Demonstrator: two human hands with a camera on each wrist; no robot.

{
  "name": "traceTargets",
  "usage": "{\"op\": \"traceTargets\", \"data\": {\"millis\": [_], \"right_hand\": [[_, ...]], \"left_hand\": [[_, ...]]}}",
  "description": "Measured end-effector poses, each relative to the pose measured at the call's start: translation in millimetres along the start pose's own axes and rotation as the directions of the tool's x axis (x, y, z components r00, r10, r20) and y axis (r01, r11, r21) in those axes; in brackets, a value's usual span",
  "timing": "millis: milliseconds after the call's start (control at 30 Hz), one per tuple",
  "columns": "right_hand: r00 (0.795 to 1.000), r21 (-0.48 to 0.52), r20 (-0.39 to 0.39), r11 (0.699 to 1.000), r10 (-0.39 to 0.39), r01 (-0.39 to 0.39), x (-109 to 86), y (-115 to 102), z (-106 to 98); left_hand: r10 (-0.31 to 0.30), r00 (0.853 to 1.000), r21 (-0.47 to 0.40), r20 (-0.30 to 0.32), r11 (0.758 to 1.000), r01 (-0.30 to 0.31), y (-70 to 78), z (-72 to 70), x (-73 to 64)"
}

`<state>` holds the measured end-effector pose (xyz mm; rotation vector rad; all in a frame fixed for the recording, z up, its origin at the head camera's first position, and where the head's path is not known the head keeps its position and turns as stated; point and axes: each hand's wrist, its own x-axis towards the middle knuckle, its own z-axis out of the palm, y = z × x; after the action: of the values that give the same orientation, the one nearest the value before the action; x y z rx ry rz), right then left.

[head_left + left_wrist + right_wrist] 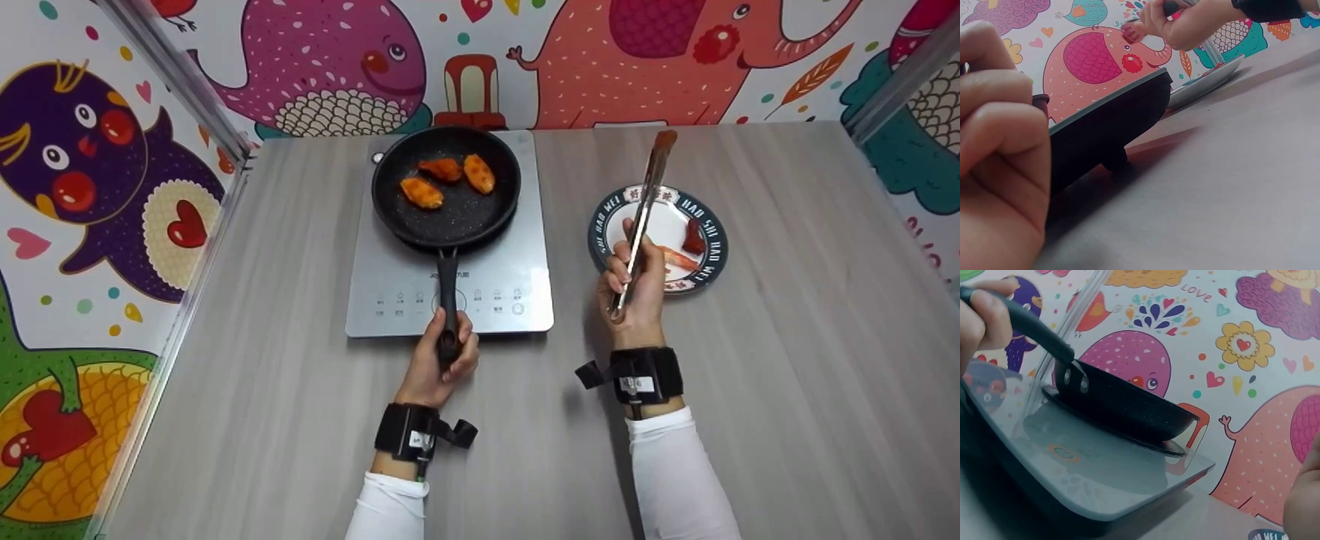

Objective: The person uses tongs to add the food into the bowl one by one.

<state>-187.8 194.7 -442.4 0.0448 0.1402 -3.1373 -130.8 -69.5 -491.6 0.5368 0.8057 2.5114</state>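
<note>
My left hand (441, 360) grips the black handle (448, 281) of a frying pan (465, 221). Three orange-brown chicken wing pieces (421, 193) lie in the pan, which stands on a silver induction cooktop (487, 319). In the right wrist view the pan (1123, 408) sits flat on the hob. My right hand (637, 289) holds metal tongs (648, 199) pointing away from me, over the plate's left side. A reddish piece (1133, 31) shows at their tip in the left wrist view.
Right of the cooktop sits a dark-rimmed plate (715, 274) with a dark red piece (694, 237) and an orange strip (679, 259) on it. Cartoon-printed walls (480, 45) stand behind and beside the grey wood-grain table (810, 360).
</note>
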Motion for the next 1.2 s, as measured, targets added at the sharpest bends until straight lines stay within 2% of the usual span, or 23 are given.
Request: {"op": "traceTargets", "data": {"millis": [200, 267, 333, 400, 467, 533, 600, 700, 867, 1033, 1200], "right_hand": [[0.995, -0.149, 0.072, 0.987, 0.067, -0.055, -2.6, 7, 5], [0.991, -0.217, 0.096, 0.973, 0.098, -0.076, -4.1, 11, 6], [0.986, -0.312, 0.114, 0.946, 0.124, -0.083, -5.9, 15, 7], [0.984, -0.443, 0.119, 0.894, 0.132, -0.066, -8.0, 20, 8], [0.986, -0.582, 0.114, 0.812, 0.125, -0.036, -9.8, 26, 10], [0.988, -0.697, 0.103, 0.717, 0.117, -0.012, -11.6, 32, 10], [0.99, -0.775, 0.088, 0.632, 0.114, -0.004, -12.7, 39, 10], [0.991, -0.839, 0.069, 0.543, 0.116, -0.005, -13.7, 48, 8], [0.989, -0.891, 0.049, 0.454, 0.137, -0.018, -13.5, 58, 2], [0.99, -0.92, -0.001, 0.387, 0.139, -0.055, -13.1, 61, 0], [0.988, -0.943, -0.041, 0.322, 0.146, -0.087, -14.7, 62, 4]], "left_hand": [[-0.012, 1.0, 0.011, -0.004, 1.0, 0.012, 0.3, 0.2, -0.1], [-0.01, 1.0, 0.021, -0.005, 1.0, 0.01, 0.2, 0.4, -0.4], [-0.009, 1.0, 0.023, -0.008, 1.0, 0.01, 0.0, 0.7, -0.6], [-0.01, 1.0, 0.02, -0.011, 1.0, 0.01, -0.4, 0.6, -0.9], [-0.011, 1.0, 0.015, -0.013, 1.0, 0.011, -0.6, 0.5, -0.9], [-0.011, 1.0, 0.01, -0.015, 1.0, 0.011, -0.9, 0.1, -0.6], [-0.01, 1.0, 0.005, -0.016, 1.0, 0.01, -1.0, -0.1, -0.3], [-0.01, 1.0, 0.004, -0.015, 1.0, 0.01, -1.2, 0.1, 0.1], [-0.009, 1.0, 0.004, -0.008, 1.0, 0.009, -1.5, -0.2, 0.6], [-0.008, 1.0, -0.016, -0.007, 1.0, 0.008, -1.3, -0.3, 1.0], [-0.006, 1.0, 0.014, -0.003, 1.0, 0.006, -1.2, 0.4, 0.7]]}}
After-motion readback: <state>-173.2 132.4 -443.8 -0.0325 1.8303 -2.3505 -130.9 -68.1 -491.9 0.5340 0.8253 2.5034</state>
